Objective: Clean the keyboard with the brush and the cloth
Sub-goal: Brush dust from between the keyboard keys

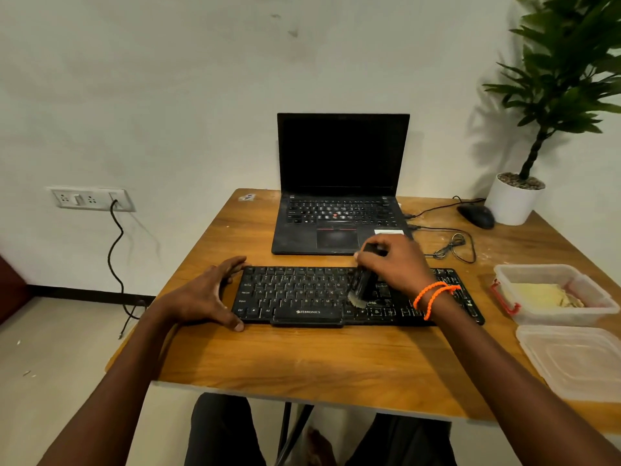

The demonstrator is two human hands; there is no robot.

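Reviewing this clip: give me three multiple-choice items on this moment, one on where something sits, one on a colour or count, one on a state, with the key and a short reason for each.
1. Where are the brush bristles?
A. On the keyboard, right of the letter keys
B. On the laptop trackpad
C. Inside the open container

2. What colour are the bands on the right wrist?
A. Blue
B. Orange
C. White

3. What is the left hand doing?
A. Lifting the mouse
B. Holding a cloth
C. Resting at the keyboard's left end

Key: 1 A, the bristles meet the keys while the right hand grips the brush. 2 B, the bands are bright orange. 3 C, its fingers and thumb bracket the keyboard's left edge.
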